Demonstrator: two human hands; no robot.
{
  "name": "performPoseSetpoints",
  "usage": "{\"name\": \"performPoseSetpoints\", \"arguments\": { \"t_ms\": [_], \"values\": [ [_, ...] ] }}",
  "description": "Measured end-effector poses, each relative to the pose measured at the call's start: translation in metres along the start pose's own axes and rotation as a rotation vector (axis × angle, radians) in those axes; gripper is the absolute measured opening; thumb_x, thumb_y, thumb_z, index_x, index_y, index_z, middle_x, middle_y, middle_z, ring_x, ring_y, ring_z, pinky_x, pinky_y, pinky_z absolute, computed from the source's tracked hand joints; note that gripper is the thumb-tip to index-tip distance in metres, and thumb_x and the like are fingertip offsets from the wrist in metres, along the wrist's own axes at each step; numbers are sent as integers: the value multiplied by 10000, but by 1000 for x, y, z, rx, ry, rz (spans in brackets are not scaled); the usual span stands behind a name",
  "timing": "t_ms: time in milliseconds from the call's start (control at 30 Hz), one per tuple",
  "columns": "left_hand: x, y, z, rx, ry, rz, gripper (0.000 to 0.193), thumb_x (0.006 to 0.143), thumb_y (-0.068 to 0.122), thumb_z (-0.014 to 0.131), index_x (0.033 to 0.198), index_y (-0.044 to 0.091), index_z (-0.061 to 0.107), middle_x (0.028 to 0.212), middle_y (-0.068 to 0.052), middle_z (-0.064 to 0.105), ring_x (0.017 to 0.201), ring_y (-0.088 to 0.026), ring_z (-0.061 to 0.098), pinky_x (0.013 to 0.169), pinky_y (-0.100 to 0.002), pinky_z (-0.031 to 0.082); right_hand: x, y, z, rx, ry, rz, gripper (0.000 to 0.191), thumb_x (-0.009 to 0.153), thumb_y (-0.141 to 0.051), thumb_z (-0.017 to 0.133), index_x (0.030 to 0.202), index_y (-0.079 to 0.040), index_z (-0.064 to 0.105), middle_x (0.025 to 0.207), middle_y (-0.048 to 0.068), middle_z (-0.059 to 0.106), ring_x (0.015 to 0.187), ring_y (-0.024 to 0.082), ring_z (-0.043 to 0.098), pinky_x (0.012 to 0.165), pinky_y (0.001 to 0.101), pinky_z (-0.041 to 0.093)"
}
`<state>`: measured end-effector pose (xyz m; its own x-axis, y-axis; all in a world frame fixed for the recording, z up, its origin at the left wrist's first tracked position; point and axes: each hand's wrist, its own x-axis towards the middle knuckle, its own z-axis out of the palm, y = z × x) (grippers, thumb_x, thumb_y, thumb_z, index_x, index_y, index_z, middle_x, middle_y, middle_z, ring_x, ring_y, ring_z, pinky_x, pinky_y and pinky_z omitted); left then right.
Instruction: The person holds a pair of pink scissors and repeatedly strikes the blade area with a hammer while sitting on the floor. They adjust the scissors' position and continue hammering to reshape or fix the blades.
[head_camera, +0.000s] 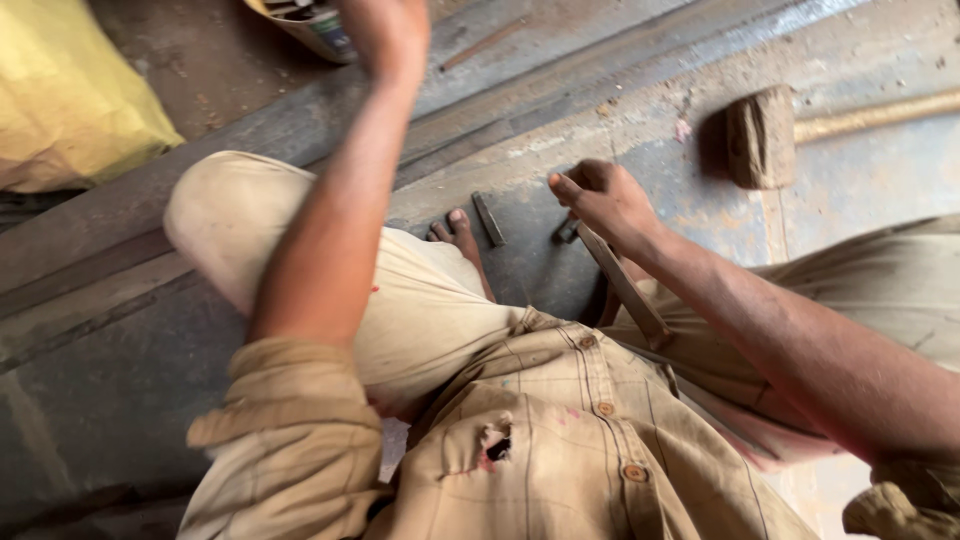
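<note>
My right hand is closed around the top of a flat metal bar that slants down toward my lap. My left hand is raised at the top edge of the view, blurred and partly cut off, reaching toward a round tin with objects in it; whether it holds anything is unclear. I am squatting, and my bare toes rest on the dark metal floor plate. A short metal piece lies just beyond my toes.
A wooden mallet with a long handle lies on the floor at the upper right. A yellow sack sits at the upper left. Long steel strips run diagonally across the floor.
</note>
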<state>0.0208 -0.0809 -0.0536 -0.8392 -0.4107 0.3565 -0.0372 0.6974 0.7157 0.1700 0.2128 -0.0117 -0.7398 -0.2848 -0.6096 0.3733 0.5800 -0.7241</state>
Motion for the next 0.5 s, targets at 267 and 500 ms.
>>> {"name": "performPoseSetpoints", "arguments": {
  "t_ms": [267, 500],
  "values": [
    [-20, 1, 12, -25, -138, -11, 270, 977, 200, 677, 796, 0, 678, 602, -128, 671, 516, -154, 604, 534, -347, 437, 3, 2, -5, -4, -16, 4, 535, 999, -497, 586, 1152, 1, 707, 982, 145, 760, 865, 209, 729, 827, 399, 591],
    [-41, -7, 7, 45, -168, -18, 148, 934, 156, 704, 998, 67, 803, 718, -74, 776, 605, -107, 713, 555, -305, 511, 4, 4, -4, -104, -63, 66, 573, 975, -554, 572, 1211, -44, 682, 1063, 140, 739, 889, 208, 728, 816, 411, 600]
  ]
}}
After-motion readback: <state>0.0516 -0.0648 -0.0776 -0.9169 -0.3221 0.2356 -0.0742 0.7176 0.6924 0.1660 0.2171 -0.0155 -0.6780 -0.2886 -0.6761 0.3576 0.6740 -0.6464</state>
